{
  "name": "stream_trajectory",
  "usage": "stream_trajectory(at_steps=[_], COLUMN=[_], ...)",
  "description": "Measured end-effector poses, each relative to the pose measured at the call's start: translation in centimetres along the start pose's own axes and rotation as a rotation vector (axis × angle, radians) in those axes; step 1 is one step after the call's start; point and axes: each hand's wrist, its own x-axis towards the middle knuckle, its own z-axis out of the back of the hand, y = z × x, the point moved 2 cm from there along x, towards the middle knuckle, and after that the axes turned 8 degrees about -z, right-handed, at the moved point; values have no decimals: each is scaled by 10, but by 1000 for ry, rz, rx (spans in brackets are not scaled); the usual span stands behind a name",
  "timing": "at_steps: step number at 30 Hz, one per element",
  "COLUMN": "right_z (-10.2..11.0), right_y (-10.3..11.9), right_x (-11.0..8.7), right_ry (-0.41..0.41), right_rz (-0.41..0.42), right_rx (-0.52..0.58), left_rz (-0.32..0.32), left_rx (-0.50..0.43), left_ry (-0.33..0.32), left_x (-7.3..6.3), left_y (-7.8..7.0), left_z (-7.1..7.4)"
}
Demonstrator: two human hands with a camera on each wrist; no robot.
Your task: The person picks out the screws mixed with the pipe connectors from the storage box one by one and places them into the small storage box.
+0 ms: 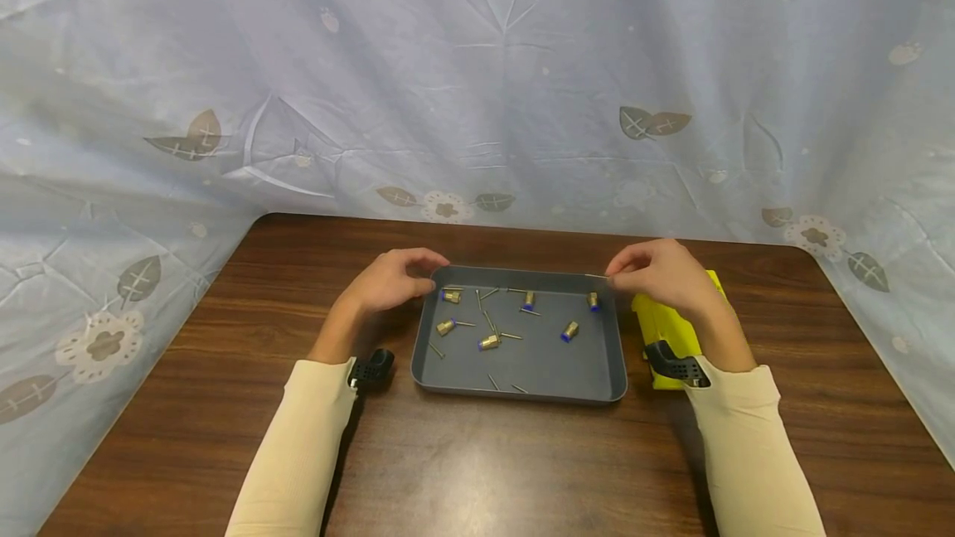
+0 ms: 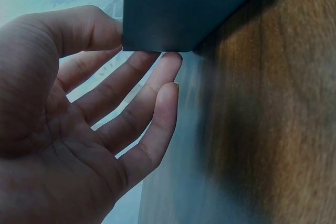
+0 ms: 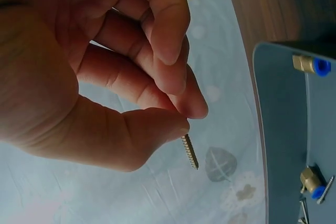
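A dark grey rectangular tray [image 1: 552, 375] lies on the table with several loose screws [image 1: 488, 321] and several brass fittings with blue collars [image 1: 570, 331] scattered inside. At its back left corner, my left hand [image 1: 391, 278] holds the tray, thumb at the side and fingertips against the wall; the left wrist view shows the tray's outer wall [image 2: 168, 11] by these fingers. Over the back right corner is my right hand [image 1: 660, 276]. Its thumb and fingertips pinch a small screw [image 3: 190, 153], threaded tip sticking out; the head end is hidden by the fingers.
A bright yellow packet-like object [image 1: 675, 334] lies right of the tray, partly beneath my right forearm. The brown wooden table [image 1: 477, 454] ends at a patterned cloth [image 1: 507, 106] hanging behind and at both sides.
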Motion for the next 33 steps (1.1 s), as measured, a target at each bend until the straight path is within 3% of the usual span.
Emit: stream_trajectory(at_steps=[33], right_z=[48], right_y=[-52], right_x=[-9], right_ry=[-35], right_rz=[-152], right_rx=[59], left_rz=[6], left_rx=[10], left_ry=[4], left_x=[0], left_y=[3], left_z=[-1])
